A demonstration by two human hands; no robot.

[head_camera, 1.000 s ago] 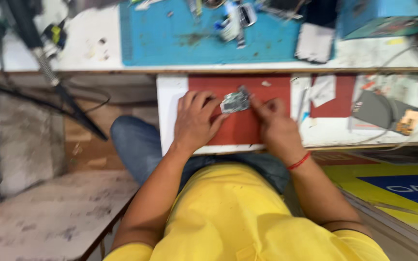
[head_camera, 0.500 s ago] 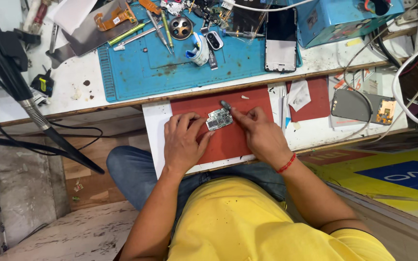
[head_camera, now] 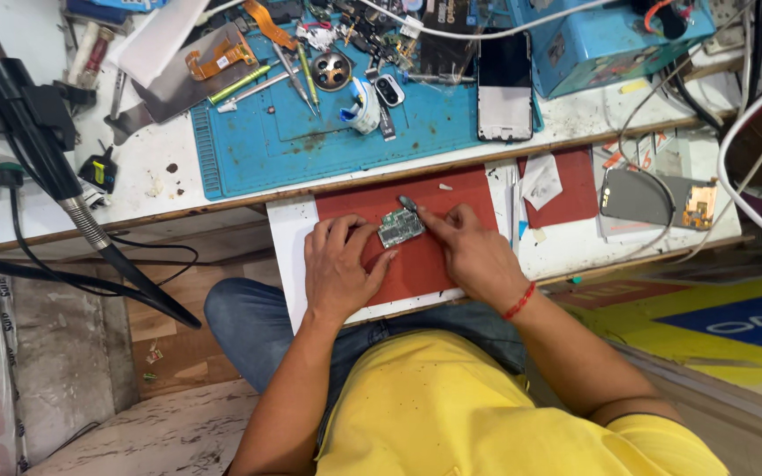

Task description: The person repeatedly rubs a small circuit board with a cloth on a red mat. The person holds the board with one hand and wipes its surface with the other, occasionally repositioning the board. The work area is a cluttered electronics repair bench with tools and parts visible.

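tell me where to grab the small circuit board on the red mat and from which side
Probably by its two long edges, pinched from above: the circuit board lies flat on the red mat, thin and studded with parts. The left hand steadies its near-left corner; the right hand works its right end.

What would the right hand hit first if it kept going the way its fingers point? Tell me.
The right hand points up-left at the circuit board, which its fingertips already seem to touch; the left hand steadies it.

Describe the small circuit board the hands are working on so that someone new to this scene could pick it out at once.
Start at the red mat on the white pull-out shelf below the blue work mat. The circuit board lies near its top edge, between the left hand and right hand. It is the only green, metal-shielded piece there.
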